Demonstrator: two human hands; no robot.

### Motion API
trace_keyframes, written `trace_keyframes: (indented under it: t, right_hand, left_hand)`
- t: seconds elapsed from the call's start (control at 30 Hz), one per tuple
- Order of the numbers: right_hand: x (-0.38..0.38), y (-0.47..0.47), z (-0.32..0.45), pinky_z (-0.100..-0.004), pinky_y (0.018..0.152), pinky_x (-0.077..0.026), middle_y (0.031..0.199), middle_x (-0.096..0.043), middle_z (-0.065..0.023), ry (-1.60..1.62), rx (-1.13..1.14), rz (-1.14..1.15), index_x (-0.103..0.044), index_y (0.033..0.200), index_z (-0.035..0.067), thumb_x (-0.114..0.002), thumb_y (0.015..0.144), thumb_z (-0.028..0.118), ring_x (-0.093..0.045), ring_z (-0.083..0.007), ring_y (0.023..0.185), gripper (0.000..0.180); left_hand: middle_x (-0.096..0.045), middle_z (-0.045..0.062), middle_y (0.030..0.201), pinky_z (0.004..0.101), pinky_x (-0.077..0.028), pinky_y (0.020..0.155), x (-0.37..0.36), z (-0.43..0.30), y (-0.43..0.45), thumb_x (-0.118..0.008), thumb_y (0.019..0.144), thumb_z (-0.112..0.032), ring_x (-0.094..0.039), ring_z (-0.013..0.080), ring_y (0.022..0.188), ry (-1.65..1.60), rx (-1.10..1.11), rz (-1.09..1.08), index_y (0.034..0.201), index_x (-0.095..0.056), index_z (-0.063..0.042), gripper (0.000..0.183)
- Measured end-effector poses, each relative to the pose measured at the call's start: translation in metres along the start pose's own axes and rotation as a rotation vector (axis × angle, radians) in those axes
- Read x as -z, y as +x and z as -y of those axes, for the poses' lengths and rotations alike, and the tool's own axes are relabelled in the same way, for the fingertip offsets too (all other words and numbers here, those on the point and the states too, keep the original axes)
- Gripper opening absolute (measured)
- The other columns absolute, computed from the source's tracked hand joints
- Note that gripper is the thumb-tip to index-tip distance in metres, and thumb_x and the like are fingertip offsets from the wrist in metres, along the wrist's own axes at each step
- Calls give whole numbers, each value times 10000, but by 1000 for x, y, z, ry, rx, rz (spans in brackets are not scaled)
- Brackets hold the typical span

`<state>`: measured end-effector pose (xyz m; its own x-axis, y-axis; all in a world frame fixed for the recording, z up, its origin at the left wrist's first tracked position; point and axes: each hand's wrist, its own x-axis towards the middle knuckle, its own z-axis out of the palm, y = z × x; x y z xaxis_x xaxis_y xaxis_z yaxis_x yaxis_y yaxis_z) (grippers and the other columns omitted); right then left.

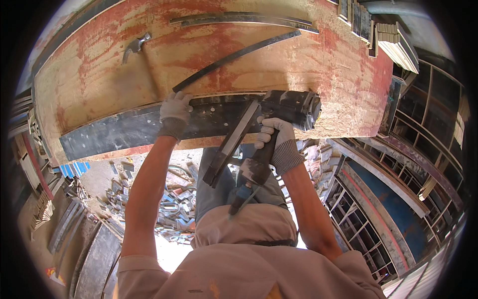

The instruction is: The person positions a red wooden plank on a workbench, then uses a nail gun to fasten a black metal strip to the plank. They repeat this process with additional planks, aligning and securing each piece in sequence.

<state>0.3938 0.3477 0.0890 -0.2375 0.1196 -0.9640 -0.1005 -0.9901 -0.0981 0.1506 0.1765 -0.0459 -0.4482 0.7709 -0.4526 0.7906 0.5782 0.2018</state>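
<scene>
A long dark-faced board (112, 129) lies along the near edge of a worn wooden worktop (123, 89). My left hand (175, 110), in a pale knit-cuffed glove, holds this board with its fingers over the far edge. My right hand (278, 140), gloved likewise, is wrapped around the handle of a pneumatic nail gun (289, 108). The gun's body is over the board's right part, hiding that end. Its straight magazine (233, 142) slants back towards me, and an air fitting (244, 190) hangs from the handle's base.
Beyond the board lie a claw hammer (140, 45), a dark narrow strip (235, 61) and several thin strips (242, 18). Stacked wood pieces (397, 41) stand at the far right corner. Offcuts (175, 209) litter the floor, and panels with frames (384, 209) lean at the right.
</scene>
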Motion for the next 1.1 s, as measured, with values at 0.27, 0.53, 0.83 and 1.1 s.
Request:
trace_keyframes:
  t: [0.27, 0.53, 0.83, 1.1]
  right_hand:
    - [-38, 5, -41, -308, 505, -385, 649, -359, 66, 40, -23, 55, -608, 1040, 13, -543, 931, 74, -383, -100, 523, 141]
    - [-43, 9, -62, -331, 485, -426, 653, -395, 36, 31, 113, -34, -581, 994, 36, -560, 906, 80, -413, -125, 507, 101]
    - [-56, 3, -68, -294, 501, -367, 635, -330, 68, 3, 132, -16, -612, 988, 25, -532, 934, 96, -345, -99, 496, 120]
    - [-85, 9, -103, -333, 493, -450, 658, -396, 33, -11, -6, 91, -589, 1002, 46, -594, 904, 98, -424, -135, 519, 111]
  left_hand:
    - [-654, 34, 1173, 442, -505, 957, -4, 3, 2, -719, 848, -265, -583, 274, 1165, 6, -77, -41, 1213, -698, -203, 371]
    - [-657, 43, 1210, 436, -497, 984, -1, 76, -19, -728, 847, -268, -580, 299, 1183, 21, -124, -136, 1195, -706, -188, 359]
    - [-686, 71, 1200, 470, -521, 966, 7, 183, -42, -744, 833, -246, -619, 353, 1149, -3, -89, -140, 1206, -706, -180, 380]
    - [-670, 93, 1254, 473, -496, 1030, 14, 177, -33, -718, 840, -265, -588, 358, 1218, 15, -3, -1, 1248, -697, -190, 416]
